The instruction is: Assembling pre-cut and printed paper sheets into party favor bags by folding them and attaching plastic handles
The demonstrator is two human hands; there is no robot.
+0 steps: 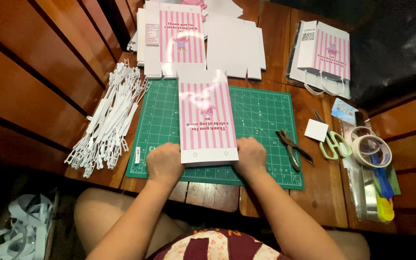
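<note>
Pink-and-white striped paper bag (207, 120), folded flat, is laid lengthwise on a green cutting mat (258, 113) in the middle of the wooden desk (323, 192). Its near white band, where two small holes are seen, is gripped at both corners: the left hand (164, 163) is curled closed over the near left corner, and the right hand (250, 155) is curled closed over the near right corner. Both hands are pressed down onto the mat.

A loose heap of white plastic handle strips (109, 120) is spread just beside the mat's left edge. Beyond the far edge of the mat, flat unfolded bag blanks (234, 45) are stacked, one with its striped face turned up. At the far right, a finished striped bag with white cord handles (326, 53) is laid on the desk. Dark pliers (292, 147) are rested across the mat's right edge. Near them, off the mat, a small white square of paper (317, 130), pale green scissors (333, 144) and a roll of tape (371, 149) are set out. White paper scraps (22, 226) are seen down at the lower left, below the desk.
</note>
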